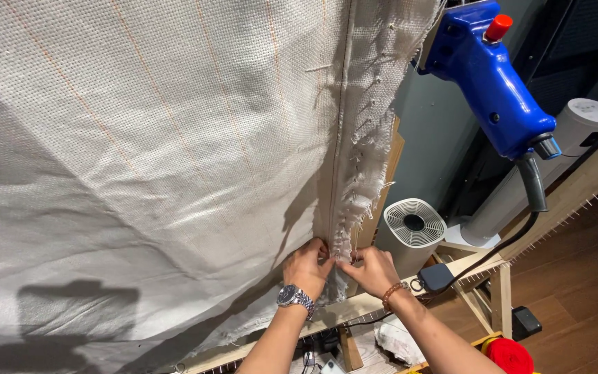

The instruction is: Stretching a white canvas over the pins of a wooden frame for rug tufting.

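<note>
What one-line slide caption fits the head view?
Left hand and right hand pinch the frayed edge of white woven cloth on a wooden frame.

Both forearms bare, no sleeves. Left hand point(307, 266): silver metal wristwatch, dark round dial, link bracelet point(293, 298), on wrist at 6 o'clock. Right hand point(375, 270): brown beaded bracelet point(394, 294), wrist at 5 o'clock.

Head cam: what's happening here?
A person has both hands at the frayed edge of a white woven cloth stretched on a wooden frame. The left hand, with a wristwatch, and the right hand, with a bead bracelet, pinch the cloth near the frame's lower corner. A blue power tool hangs at the upper right, untouched. A white fan stands behind.
</note>
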